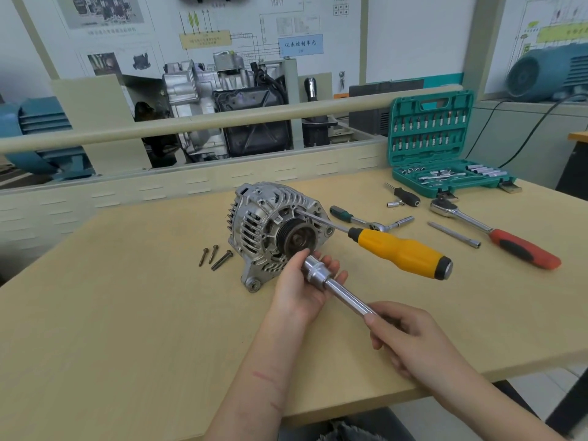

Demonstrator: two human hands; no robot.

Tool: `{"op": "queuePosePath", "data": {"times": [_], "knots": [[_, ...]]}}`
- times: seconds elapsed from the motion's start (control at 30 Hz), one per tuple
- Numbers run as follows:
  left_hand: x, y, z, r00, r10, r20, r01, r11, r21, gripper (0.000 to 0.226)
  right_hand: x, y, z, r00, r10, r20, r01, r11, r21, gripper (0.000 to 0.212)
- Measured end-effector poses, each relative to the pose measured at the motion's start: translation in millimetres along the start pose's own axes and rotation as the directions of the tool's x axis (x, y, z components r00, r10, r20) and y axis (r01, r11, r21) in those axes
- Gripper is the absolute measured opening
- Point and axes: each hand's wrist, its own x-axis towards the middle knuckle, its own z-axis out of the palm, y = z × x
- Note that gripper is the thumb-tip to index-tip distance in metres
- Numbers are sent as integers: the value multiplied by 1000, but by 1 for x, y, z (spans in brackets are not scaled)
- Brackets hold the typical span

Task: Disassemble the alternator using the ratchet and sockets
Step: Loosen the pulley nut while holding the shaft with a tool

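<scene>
A pale wooden table (127, 313) stands before a beige railing (222, 117). Behind the railing sits a cutaway engine (222, 113), with blue motors (547, 71) at either side. Wiring diagrams and posters (222, 30) cover the white wall.

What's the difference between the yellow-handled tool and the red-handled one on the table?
The yellow-handled screwdriver has a thick, rounded grip with a black end cap; the red-handled ratchet has a flatter red and black grip. The screwdriver's thin shaft is poked into the alternator, so it sits propped up, while the ratchet lies flat on the table. The ratchet ends in a chunky round head; the screwdriver does not. Neither is in a hand.
</scene>
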Motion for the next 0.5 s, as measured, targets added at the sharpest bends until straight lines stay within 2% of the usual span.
{"op": "queuePosePath", "data": {"times": [0.1, 0.17, 0.23, 0.3, 0.37, 0.43, 0.5], "knots": [[1, 1, -1, 998, 12, -58, -18, 995, -102, 33, 1, -7, 1, 997, 23, 67, -19, 998, -54, 11], [0, 5, -1, 997, 38, -63, -45, 991, -122, 34, 2, -14, -3, 999, 16, 49, -13, 998, -63, 33], [-4, 14, -1, 995, 89, -47, -92, 993, -70, 32, 5, -19, -15, 998, -18, -66, 27, 991, 128, 61], [-9, 27, 0, 988, 153, -17, -152, 988, 32, 30, 9, -22, -28, 997, -30, -73, 54, 936, 349, 88], [-13, 45, 1, 975, 219, 25, -220, 961, 164, 29, 11, -24, -41, 999, -28, 34, 10, 898, 439, 108], [-16, 67, 6, 963, 260, 70, -269, 924, 272, 30, 18, -30, -59, 976, -34, 214, -97, 814, 572, 103], [-17, 92, 15, 955, 271, 119, -296, 882, 367, 30, 27, -45, -75, 933, 15, 360, -229, 796, 561, 90]]}}
